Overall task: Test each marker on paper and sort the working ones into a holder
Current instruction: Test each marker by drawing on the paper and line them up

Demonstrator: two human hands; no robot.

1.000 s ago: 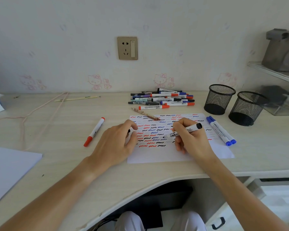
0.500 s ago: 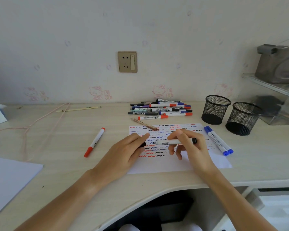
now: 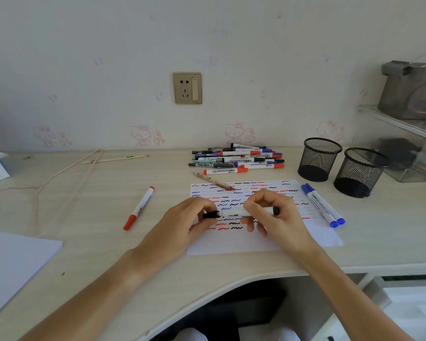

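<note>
The right hand, which a second ago was writing with the black marker, is now holding it level above the middle of the paper, fingers curled round its barrel, while the left hand is pinching the black cap and pushing it onto the tip. Testing looks finished, so sorting is coming next. The marker is showing a white printed barrel with black ends.

Marker pile behind paper; two mesh holders right; lone marker left; two markers on paper's right edge
</note>
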